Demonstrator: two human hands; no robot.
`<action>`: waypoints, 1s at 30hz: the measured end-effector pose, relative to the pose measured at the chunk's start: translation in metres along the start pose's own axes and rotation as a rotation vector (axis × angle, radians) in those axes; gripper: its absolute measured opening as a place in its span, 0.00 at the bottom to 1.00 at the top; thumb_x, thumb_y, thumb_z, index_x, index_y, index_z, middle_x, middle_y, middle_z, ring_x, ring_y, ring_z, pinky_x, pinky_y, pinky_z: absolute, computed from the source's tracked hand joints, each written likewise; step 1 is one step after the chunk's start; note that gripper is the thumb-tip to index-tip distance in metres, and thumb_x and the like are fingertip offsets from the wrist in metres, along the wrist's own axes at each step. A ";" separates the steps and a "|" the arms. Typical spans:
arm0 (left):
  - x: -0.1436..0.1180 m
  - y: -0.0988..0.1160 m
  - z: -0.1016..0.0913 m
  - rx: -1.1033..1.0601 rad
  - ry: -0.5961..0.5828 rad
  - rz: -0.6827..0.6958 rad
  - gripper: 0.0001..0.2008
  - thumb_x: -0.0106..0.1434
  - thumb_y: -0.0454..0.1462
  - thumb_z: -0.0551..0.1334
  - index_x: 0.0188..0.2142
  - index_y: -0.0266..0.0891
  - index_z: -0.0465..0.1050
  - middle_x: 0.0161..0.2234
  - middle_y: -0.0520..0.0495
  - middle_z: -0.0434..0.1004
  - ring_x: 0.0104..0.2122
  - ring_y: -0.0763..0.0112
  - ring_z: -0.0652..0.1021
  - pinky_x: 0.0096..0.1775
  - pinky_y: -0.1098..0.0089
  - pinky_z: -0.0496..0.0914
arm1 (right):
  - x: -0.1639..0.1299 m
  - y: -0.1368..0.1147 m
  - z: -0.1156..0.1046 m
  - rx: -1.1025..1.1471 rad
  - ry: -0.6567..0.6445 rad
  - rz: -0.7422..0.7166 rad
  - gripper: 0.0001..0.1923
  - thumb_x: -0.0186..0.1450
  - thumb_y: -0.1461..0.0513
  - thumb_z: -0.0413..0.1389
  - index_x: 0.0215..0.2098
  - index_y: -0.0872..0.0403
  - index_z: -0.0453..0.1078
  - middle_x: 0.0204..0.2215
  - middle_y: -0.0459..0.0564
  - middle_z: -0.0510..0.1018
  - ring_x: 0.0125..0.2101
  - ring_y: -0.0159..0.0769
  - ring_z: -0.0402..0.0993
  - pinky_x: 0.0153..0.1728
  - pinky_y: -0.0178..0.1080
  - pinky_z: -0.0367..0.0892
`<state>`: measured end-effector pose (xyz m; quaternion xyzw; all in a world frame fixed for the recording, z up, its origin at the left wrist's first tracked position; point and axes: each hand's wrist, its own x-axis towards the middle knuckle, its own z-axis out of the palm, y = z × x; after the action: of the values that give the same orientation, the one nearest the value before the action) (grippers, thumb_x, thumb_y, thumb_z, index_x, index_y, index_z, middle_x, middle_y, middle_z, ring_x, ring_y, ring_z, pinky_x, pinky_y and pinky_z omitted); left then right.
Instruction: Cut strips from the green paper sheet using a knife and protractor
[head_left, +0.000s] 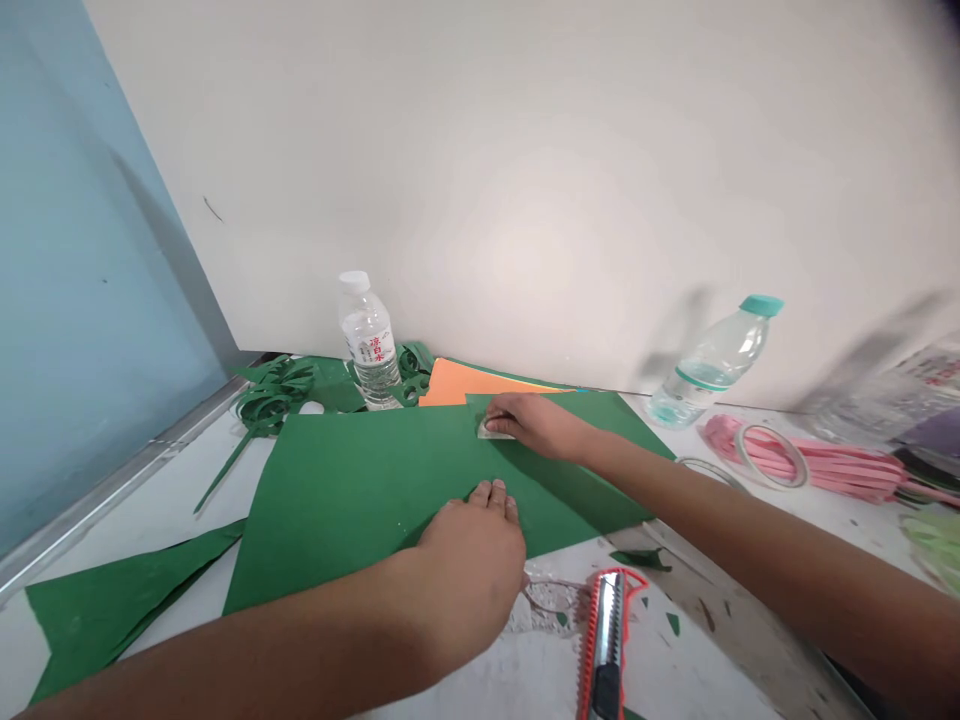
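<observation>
A large green paper sheet (352, 480) lies flat on the white table in front of me. My left hand (476, 560) presses on its near edge, palm down, with the fingers stretched out. Farther back, my right hand (536, 425) is closed, fingers bent down against the sheet. Under its fingertips shows a small pale piece (491, 432), partly covered, whose kind I cannot make out. Another green sheet (600, 410) meets the large one around that hand. A red box cutter (606, 640) lies just right of my left hand, its blade strip showing along the handle.
Behind the sheet stand a water bottle (371, 345), curled green paper strips (277, 390) and orange paper (480, 380). At right are a teal-capped bottle (716, 360), a tape roll (771, 457) and pink strips (847, 468). Folded green paper (127, 590) lies at left.
</observation>
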<state>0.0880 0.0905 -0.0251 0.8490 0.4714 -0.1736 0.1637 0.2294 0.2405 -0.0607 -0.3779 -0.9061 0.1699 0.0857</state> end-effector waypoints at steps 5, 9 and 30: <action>0.001 0.001 0.003 0.001 -0.007 0.004 0.34 0.71 0.40 0.59 0.69 0.20 0.52 0.69 0.24 0.44 0.69 0.46 0.56 0.64 0.55 0.60 | 0.036 0.012 -0.002 -0.079 0.003 0.046 0.17 0.71 0.57 0.58 0.56 0.55 0.70 0.52 0.54 0.76 0.46 0.43 0.77 0.46 0.49 0.75; 0.005 -0.002 0.010 -0.018 0.043 0.010 0.34 0.69 0.39 0.60 0.69 0.24 0.55 0.69 0.26 0.47 0.69 0.46 0.58 0.63 0.53 0.61 | 0.052 0.014 0.001 -0.136 0.056 0.062 0.17 0.71 0.57 0.58 0.56 0.55 0.70 0.53 0.54 0.75 0.47 0.43 0.77 0.46 0.50 0.75; 0.039 -0.101 -0.025 -0.184 0.381 -0.016 0.11 0.67 0.39 0.56 0.44 0.39 0.74 0.47 0.38 0.79 0.48 0.51 0.78 0.47 0.59 0.71 | -0.016 0.007 -0.003 -0.161 0.299 -0.112 0.18 0.76 0.61 0.46 0.46 0.55 0.79 0.42 0.59 0.82 0.45 0.49 0.76 0.45 0.45 0.67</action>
<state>0.0245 0.1811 -0.0318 0.8441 0.5146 0.0324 0.1469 0.2459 0.2340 -0.0613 -0.3535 -0.9136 0.0337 0.1981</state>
